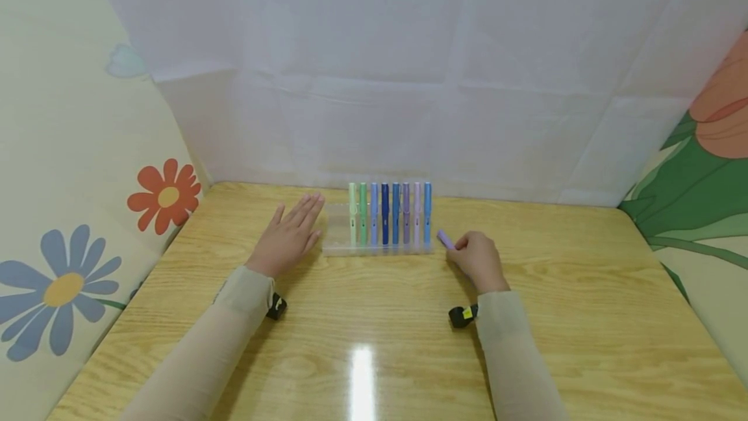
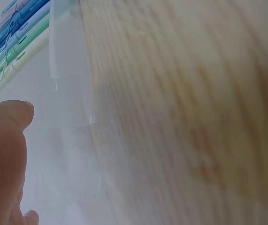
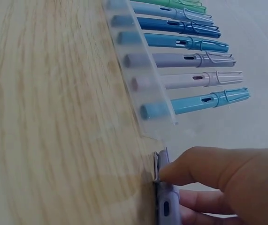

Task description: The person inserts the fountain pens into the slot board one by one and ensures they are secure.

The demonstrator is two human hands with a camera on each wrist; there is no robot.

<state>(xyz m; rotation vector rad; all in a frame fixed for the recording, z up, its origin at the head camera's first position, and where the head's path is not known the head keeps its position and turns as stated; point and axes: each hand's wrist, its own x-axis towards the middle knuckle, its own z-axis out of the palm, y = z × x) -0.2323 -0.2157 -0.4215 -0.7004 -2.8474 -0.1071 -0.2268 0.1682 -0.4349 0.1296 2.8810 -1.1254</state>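
Observation:
A clear plastic pen stand (image 1: 337, 229) holds several capped pens side by side, from a pale green pen (image 1: 353, 229) to a light blue pen (image 1: 428, 213) at the right end. My right hand (image 1: 478, 260) pinches a lilac pen (image 3: 170, 206) between thumb and fingers, low over the table just right of the stand. This pen has a clip and a small barrel window; part of it lies behind my fingers. Beside the stand's left end, my left hand (image 1: 287, 239) lies with fingers extended, holding nothing. Whether it touches the stand, I cannot tell.
The wooden table (image 1: 374, 304) reaches back to a white cloth (image 1: 374, 115). Flower-patterned cloth (image 1: 64, 291) hangs along the left side, and more (image 1: 719, 167) on the right. Each wrist wears a black camera, such as the right one (image 1: 460, 317).

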